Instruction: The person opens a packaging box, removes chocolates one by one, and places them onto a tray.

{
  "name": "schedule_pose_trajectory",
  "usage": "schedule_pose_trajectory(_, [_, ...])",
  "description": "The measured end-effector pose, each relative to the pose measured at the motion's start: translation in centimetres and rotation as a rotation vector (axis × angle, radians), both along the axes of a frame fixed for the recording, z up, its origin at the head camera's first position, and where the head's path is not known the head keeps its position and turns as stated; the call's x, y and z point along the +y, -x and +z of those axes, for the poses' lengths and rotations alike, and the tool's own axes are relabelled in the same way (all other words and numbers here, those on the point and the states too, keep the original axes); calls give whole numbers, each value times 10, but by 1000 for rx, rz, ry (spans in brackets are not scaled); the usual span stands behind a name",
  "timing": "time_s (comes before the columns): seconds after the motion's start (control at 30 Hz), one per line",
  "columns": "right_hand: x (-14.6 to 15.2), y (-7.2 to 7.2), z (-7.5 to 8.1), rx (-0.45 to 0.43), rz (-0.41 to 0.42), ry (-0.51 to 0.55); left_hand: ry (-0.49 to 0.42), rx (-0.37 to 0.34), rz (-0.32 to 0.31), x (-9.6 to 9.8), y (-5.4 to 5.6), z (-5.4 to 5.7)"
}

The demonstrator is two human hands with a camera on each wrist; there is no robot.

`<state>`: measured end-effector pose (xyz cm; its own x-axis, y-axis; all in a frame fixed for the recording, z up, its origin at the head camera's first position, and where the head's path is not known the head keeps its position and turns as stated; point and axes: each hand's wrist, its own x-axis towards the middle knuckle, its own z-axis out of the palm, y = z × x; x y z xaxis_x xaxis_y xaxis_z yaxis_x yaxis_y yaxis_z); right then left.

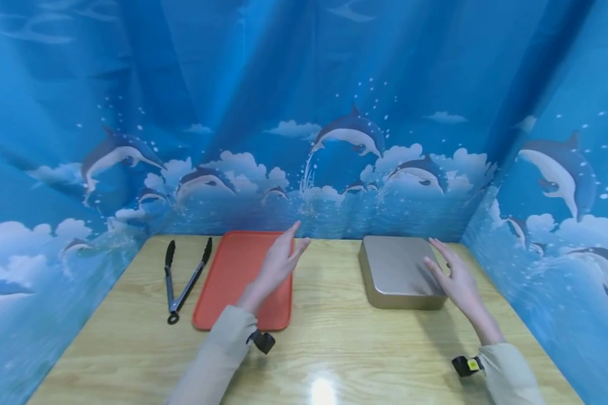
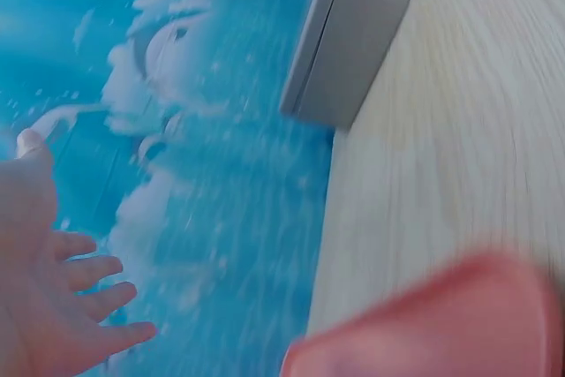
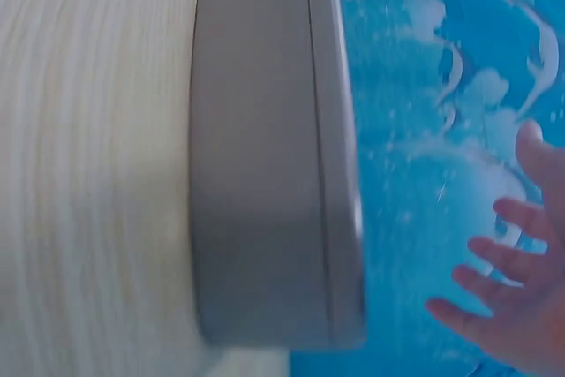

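Observation:
My left hand [image 1: 276, 261] hovers over the right side of a red-orange tray [image 1: 233, 281], its fingers extended and holding nothing. In the left wrist view the same hand [image 2: 44, 280] has its fingers spread. A grey metal box with a lid [image 1: 402, 267] stands at the right of the table. Above the right edge of that box is my right hand [image 1: 456, 278], fingers loosely extended with nothing in them. The right wrist view shows the box's side and lid seam, with the hand [image 3: 521, 262] apart from it.
To the left of the tray lie black-tipped metal tongs [image 1: 174, 298], spread in a V. The wooden table [image 1: 334, 343] ends at a blue dolphin-print curtain [image 1: 294, 112] at the back and on both sides.

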<state>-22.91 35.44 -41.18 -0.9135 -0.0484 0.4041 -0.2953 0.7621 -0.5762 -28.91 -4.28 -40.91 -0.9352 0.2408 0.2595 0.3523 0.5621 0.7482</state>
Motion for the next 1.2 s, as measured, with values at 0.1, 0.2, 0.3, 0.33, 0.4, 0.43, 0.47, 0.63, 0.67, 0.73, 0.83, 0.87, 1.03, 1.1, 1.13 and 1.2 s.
schedule_pose_trajectory(0.1, [13, -1, -5, -77, 23, 53, -35, 12, -30, 26, 2, -2])
schedule_pose_trajectory(0.2, [26, -2, -10, -179, 33, 119, -50, 14, -70, 53, 2, -7])
schedule_pose_trajectory(0.3, [36, -1, -15, -247, 54, 157, -49, 9, -108, 77, 0, -14])
schedule_pose_trajectory(0.33, [39, -1, -17, -257, 70, 162, -46, 3, -120, 84, 0, -17])
schedule_pose_trajectory(0.4, [43, 0, -21, -257, 92, 159, -36, -10, -138, 97, -1, -25])
schedule_pose_trajectory(0.43, [45, 0, -23, -256, 102, 158, -31, -17, -150, 102, -1, -29])
schedule_pose_trajectory(0.47, [47, 0, -25, -254, 112, 154, -24, -29, -160, 108, -2, -33])
schedule_pose_trajectory(0.63, [54, -5, -33, -300, 133, 140, 44, -71, -232, 127, -5, -51])
schedule_pose_trajectory(0.67, [55, -7, -35, -315, 135, 132, 62, -77, -248, 130, -7, -54])
schedule_pose_trajectory(0.73, [56, -9, -38, -351, 137, 118, 102, -92, -281, 133, -9, -58])
schedule_pose_trajectory(0.83, [56, -11, -41, -382, 141, 90, 151, -112, -317, 136, -12, -63])
schedule_pose_trajectory(0.87, [56, -10, -43, -388, 138, 80, 166, -110, -324, 138, -13, -64])
schedule_pose_trajectory(1.03, [55, -8, -45, -397, 136, 71, 187, -87, -321, 142, -13, -66])
schedule_pose_trajectory(1.1, [54, -7, -46, -397, 126, 69, 177, -87, -322, 142, -13, -66])
schedule_pose_trajectory(1.13, [53, -7, -46, -396, 122, 67, 173, -87, -323, 142, -13, -66])
schedule_pose_trajectory(1.2, [53, -6, -47, -396, 113, 69, 168, -88, -326, 141, -13, -66])
